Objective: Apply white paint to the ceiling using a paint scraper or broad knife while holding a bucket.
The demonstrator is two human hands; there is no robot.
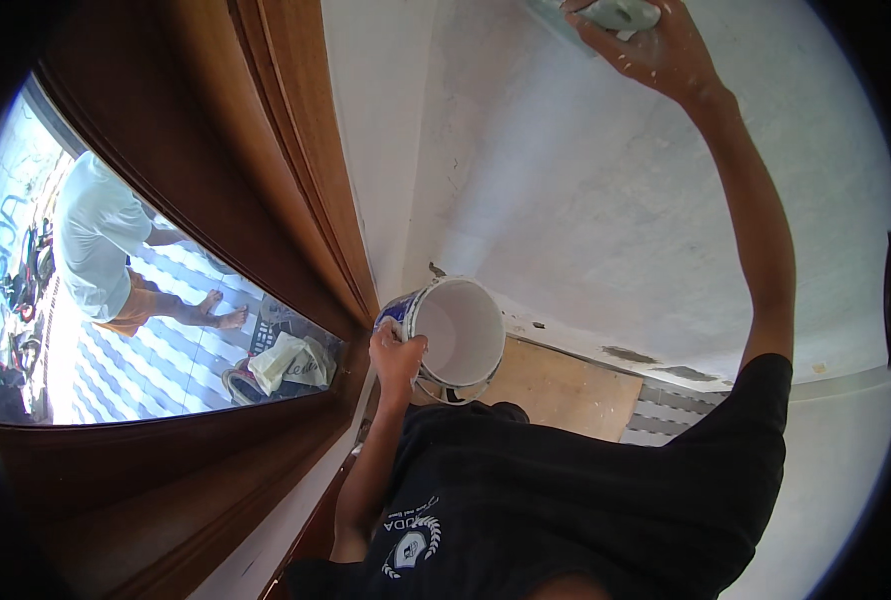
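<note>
My left hand (398, 358) is closed on the rim of a white bucket (478, 318) with a blue patch on its outer side. The bucket is tilted so that its pale inside shows; whether anything lies at its bottom I cannot tell. High at the upper right, my right hand (666, 50), speckled with white, grips the pale green handle of a plastering trowel (621, 14). The trowel's blade is against or close to the whitish wall (586, 180), partly cut off by the picture's top edge.
A brown wooden window frame (306, 150) runs along my left. Through its glass, a person (101, 235) in a pale shirt is outside, near a white bag (291, 362). Below the wall lies a plywood board (556, 390) beside striped tiles (666, 412). The wall's lower edge has chipped patches (631, 355).
</note>
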